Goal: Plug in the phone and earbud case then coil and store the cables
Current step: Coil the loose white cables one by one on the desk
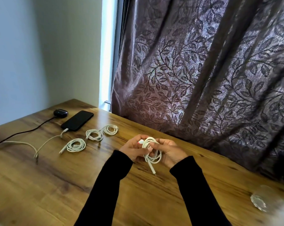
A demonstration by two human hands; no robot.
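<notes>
Over at the far left corner of the wooden worktop [40,185], a dark earbud case [60,112] sits with a black cable [25,131] running off the left edge. Just beside it lies a black phone [77,120], face up, a white charging cable [46,142] plugged into its near end and trailing toward the left. Next come three coiled white cables: one [76,145] nearer the front, a second [94,134] behind it, and a third [110,129] touching the second. Toward the middle, both hands are raised just above the wood in black sleeves. The left hand [132,149] pinches a white plug with its fingers curled, while the right hand [169,151] grips a half-wound white cable [152,152] between thumb and fingers; its loose end hangs down, connector pointing at the worktop. Behind hangs a purple leaf-patterned curtain [211,70]. At the far right edge sits a blurred clear glass object [261,199].
</notes>
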